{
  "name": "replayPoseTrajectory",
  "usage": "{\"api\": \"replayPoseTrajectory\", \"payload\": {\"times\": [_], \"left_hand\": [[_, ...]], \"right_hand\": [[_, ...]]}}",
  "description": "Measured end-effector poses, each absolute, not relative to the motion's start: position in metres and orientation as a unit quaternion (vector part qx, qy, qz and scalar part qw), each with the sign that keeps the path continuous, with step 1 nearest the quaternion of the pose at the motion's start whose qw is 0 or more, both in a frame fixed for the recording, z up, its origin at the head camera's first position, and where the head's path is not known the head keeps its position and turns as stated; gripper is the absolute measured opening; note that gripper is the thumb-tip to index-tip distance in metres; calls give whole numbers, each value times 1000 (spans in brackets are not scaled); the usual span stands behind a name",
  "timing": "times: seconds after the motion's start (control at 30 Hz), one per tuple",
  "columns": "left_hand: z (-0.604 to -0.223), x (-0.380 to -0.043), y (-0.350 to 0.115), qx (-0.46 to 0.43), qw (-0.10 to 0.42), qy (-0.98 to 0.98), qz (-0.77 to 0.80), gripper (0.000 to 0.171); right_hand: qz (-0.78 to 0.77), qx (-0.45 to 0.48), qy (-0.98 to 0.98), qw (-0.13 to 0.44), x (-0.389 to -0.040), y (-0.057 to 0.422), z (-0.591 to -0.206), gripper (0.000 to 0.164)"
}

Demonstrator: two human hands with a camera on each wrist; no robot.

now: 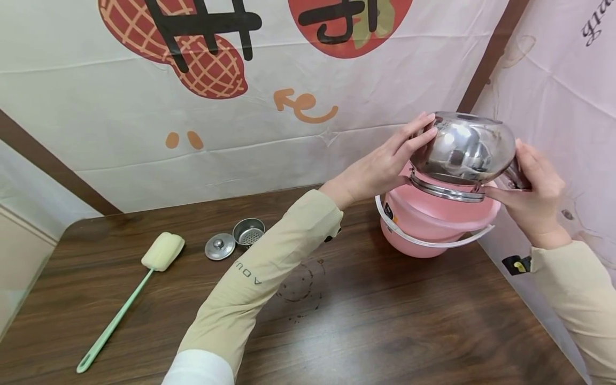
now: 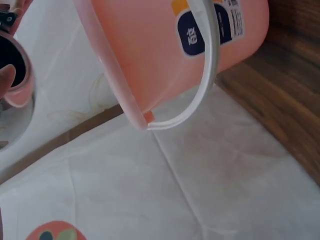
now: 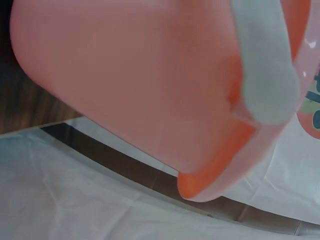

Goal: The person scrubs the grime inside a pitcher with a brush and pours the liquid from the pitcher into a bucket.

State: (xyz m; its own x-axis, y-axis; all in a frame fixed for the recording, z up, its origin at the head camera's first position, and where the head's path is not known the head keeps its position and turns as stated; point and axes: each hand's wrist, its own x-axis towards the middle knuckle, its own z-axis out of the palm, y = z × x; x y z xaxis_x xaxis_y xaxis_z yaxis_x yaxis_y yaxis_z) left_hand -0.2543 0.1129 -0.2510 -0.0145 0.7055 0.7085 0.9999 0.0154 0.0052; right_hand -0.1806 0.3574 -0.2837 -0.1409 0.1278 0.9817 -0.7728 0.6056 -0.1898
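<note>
A shiny stainless steel teapot is held upside down over a pink bucket, its base facing up and its rim toward the bucket's mouth. My left hand grips the pot's left side, fingers on the body and thumb low by the rim. On the other side, my right hand holds it at the handle. In the left wrist view, the dark mouth of the pot shows at the left edge with a fingertip beside it. The right wrist view shows the bucket's wall, with the hand out of sight.
A small lid with a knob lies beside a perforated strainer left of my forearm. Farther left lies a sponge brush with a long green handle. Wet spots mark the wooden table. Printed cloth hangs behind.
</note>
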Motion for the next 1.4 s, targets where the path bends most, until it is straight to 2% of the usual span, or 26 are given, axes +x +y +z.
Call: {"api": "replayPoseTrajectory", "payload": {"times": [0.13,0.27,0.4,0.57,0.7,0.83,0.97,1.13,1.4], "left_hand": [[-254,-253,106,-627,213,-684,-305,68],[-251,-250,94,-593,148,-719,-332,86],[-247,-246,78,-569,116,-742,-335,94],[-240,-240,57,-542,96,-763,-338,98],[-237,-237,39,-522,83,-765,-369,101],[-238,-233,22,-498,39,-754,-426,100],[-239,-226,5,-462,-13,-761,-455,100],[-238,-214,-12,-415,-39,-785,-458,97],[-242,-197,-38,-343,-101,-779,-514,89]], "right_hand": [[393,251,-695,547,-175,354,-282,70],[402,252,-745,468,-169,352,-275,77],[411,248,-782,398,-167,349,-269,80],[407,222,-809,361,-164,336,-265,81],[371,188,-836,357,-160,318,-260,76],[361,180,-850,338,-156,298,-255,72],[373,173,-868,279,-153,284,-251,67],[389,175,-881,204,-152,271,-248,52],[395,163,-891,155,-145,247,-249,37]]}}
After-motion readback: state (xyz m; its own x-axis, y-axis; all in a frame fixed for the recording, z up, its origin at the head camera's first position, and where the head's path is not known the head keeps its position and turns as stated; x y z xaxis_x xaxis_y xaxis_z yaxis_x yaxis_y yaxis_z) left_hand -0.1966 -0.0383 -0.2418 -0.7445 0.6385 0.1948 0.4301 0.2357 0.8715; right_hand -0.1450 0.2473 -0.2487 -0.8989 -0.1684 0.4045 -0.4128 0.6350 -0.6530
